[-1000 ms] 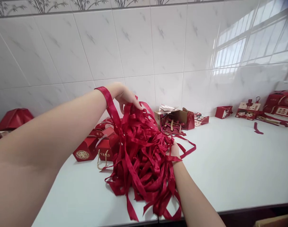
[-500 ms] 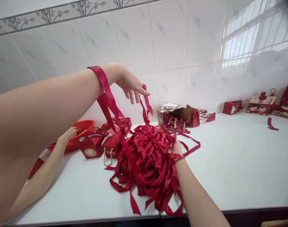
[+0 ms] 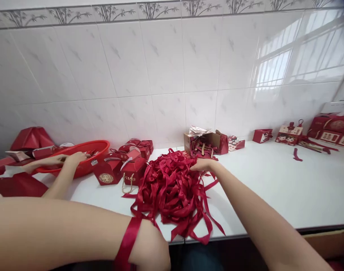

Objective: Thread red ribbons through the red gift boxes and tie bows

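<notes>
A tangled heap of dark red satin ribbon (image 3: pixel 172 184) lies on the white table in front of me. My right hand (image 3: pixel 203 165) reaches into its upper right edge, fingers closed on ribbon there and their tips partly buried. Low in the view, my left hand (image 3: pixel 155 244) hangs bent down at the table's front edge, its fingers hidden from me. A strip of red ribbon (image 3: pixel 128 239) loops over the left wrist, and its lower end leaves the picture.
Red gift boxes (image 3: pixel 109 172) stand left of the heap. A co-worker's hands (image 3: pixel 75 160) are in a red-orange basket (image 3: pixel 88 170) further left. Behind the heap is an open carton (image 3: pixel 187 143) with ribbon pieces. More decorated boxes (image 3: pixel 287 137) line the wall at right.
My left hand has dropped from above the heap to the table's front edge, ribbon still round the wrist. My right hand has shifted up along the heap's right side. The view has turned.
</notes>
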`<state>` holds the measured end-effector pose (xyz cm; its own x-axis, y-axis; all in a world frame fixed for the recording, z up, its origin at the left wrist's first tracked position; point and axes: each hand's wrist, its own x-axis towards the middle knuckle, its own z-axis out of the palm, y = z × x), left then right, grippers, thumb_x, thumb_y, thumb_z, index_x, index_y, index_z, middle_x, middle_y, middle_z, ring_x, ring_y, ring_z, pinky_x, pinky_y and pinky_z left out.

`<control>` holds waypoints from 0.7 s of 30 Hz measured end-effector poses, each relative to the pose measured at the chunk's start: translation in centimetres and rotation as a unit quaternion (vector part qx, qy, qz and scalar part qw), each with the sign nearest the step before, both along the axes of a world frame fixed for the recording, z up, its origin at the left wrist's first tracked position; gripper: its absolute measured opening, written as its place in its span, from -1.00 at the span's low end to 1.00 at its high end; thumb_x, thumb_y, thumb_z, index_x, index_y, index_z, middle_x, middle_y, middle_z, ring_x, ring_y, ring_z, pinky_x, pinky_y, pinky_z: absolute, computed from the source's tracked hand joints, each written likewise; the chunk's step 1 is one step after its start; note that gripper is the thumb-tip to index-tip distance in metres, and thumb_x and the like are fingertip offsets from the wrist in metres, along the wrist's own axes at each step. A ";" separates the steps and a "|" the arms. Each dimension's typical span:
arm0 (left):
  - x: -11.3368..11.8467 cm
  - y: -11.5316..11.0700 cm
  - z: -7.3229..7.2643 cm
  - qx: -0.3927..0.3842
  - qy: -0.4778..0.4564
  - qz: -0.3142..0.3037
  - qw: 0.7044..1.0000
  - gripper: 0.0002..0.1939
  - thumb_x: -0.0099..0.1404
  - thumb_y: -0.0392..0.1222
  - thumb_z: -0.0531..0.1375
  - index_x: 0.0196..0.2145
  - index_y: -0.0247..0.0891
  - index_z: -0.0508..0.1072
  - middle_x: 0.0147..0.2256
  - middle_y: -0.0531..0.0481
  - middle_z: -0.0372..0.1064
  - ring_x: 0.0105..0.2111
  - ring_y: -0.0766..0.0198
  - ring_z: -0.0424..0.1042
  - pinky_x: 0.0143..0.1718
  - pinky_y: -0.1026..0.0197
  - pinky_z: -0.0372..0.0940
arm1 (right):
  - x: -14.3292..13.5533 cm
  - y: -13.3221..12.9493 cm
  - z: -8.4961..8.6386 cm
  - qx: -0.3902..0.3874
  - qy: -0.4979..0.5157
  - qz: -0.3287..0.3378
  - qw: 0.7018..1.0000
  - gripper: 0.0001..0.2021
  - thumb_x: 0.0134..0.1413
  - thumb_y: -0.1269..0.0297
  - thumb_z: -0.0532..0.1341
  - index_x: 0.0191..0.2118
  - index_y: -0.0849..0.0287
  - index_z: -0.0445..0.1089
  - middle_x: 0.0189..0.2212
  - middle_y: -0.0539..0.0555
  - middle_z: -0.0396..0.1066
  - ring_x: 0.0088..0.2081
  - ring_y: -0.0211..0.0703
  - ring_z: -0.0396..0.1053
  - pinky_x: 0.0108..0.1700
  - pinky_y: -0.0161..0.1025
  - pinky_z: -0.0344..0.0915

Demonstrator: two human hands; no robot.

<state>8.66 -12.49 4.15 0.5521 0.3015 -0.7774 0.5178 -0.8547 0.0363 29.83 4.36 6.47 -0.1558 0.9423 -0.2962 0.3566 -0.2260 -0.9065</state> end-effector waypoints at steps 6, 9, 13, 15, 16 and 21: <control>-0.8 1.5 8.2 0.053 0.123 0.126 0.983 -0.47 -0.12 -0.28 0.29 -1.01 -0.21 0.09 -0.87 -0.01 0.16 -0.75 0.23 0.19 -0.54 0.12 0.27 | -1.3 -2.9 8.4 0.061 -0.209 0.071 0.973 -0.84 -0.40 0.50 0.36 -0.62 0.27 0.35 -0.64 0.06 0.37 -0.51 -0.10 0.41 -0.42 -0.20 0.33; -0.2 2.4 12.4 0.021 0.087 0.179 0.980 -0.61 -0.02 -0.18 0.25 -0.88 -0.21 0.25 -0.75 0.00 0.31 -0.68 0.22 0.30 -0.54 0.17 0.29 | -1.9 -4.0 11.8 0.152 -0.264 0.069 0.950 -0.83 -0.37 0.44 0.36 -0.64 0.23 0.32 -0.64 0.07 0.36 -0.45 -0.02 0.41 -0.38 -0.17 0.30; 0.5 3.9 15.6 0.011 0.029 0.234 0.972 -0.88 -0.02 -0.13 0.27 -0.60 -0.22 0.49 -0.60 -0.03 0.43 -0.57 0.19 0.39 -0.51 0.20 0.30 | -2.6 -5.2 15.5 0.267 -0.299 0.041 0.915 -0.81 -0.28 0.40 0.34 -0.63 0.20 0.28 -0.60 0.08 0.34 -0.34 -0.01 0.39 -0.31 -0.21 0.24; 0.6 4.8 16.9 0.026 -0.005 0.243 0.970 -0.83 -0.04 -0.12 0.30 -0.45 -0.21 0.54 -0.54 -0.07 0.46 -0.53 0.18 0.40 -0.50 0.21 0.29 | -3.1 -6.1 17.5 0.298 -0.306 0.034 0.903 -0.81 -0.23 0.39 0.32 -0.63 0.21 0.28 -0.61 0.07 0.33 -0.34 -0.04 0.38 -0.32 -0.23 0.21; 0.7 5.2 17.5 0.029 -0.018 0.243 0.969 -0.78 -0.04 -0.11 0.31 -0.39 -0.20 0.55 -0.49 -0.08 0.48 -0.49 0.17 0.42 -0.49 0.22 0.29 | -3.4 -6.6 18.5 0.308 -0.307 0.033 0.900 -0.82 -0.20 0.38 0.31 -0.62 0.22 0.29 -0.62 0.07 0.33 -0.36 -0.07 0.38 -0.33 -0.25 0.21; 1.3 6.2 19.2 -0.025 -0.043 0.253 0.966 -0.59 -0.01 -0.04 0.30 -0.15 -0.09 0.51 -0.24 -0.05 0.52 -0.29 0.15 0.46 -0.39 0.26 0.33 | -5.9 -9.6 22.8 0.323 -0.264 0.071 0.906 -0.88 -0.04 0.31 0.24 -0.43 0.27 0.41 -0.56 0.06 0.41 -0.49 -0.25 0.35 -0.46 -0.33 0.20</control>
<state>9.99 -6.32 23.30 0.4063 0.5129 -0.7562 0.8624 -0.4887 0.1319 23.92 -5.25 29.30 -0.2864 0.9273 0.2410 0.7630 0.3729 -0.5280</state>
